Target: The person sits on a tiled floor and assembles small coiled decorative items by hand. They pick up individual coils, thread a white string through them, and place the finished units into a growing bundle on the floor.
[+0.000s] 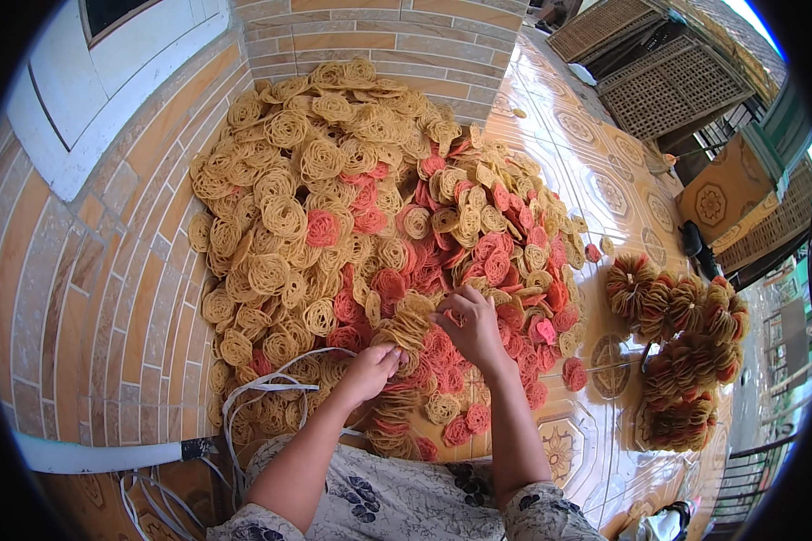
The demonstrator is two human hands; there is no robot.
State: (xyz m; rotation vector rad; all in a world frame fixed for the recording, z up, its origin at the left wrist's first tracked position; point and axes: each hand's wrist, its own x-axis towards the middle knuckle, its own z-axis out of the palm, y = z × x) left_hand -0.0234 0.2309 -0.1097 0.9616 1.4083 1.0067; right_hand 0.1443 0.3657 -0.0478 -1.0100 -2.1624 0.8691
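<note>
My left hand (372, 371) is closed on a small stack of yellow coiled crackers (410, 326), which look like dried noodle rounds standing on edge. Just right of that stack, my right hand (474, 332) has its fingers bent and drawn together; what they pinch, if anything, is hidden. In front of both hands lies a big heap of loose crackers (284, 221), mostly yellow, with pink crackers (496, 257) mixed in at the middle and right. Close below my left hand, a row of stacked crackers (392, 419) stands near my lap.
White plastic strips (235, 406) trail by my left forearm. Bundled crackers (686, 352) lie on the tiled floor (559, 442) at right. A brick-patterned wall (108, 298) and white door (126, 54) bound the left. Woven racks (672, 86) stand at the far right.
</note>
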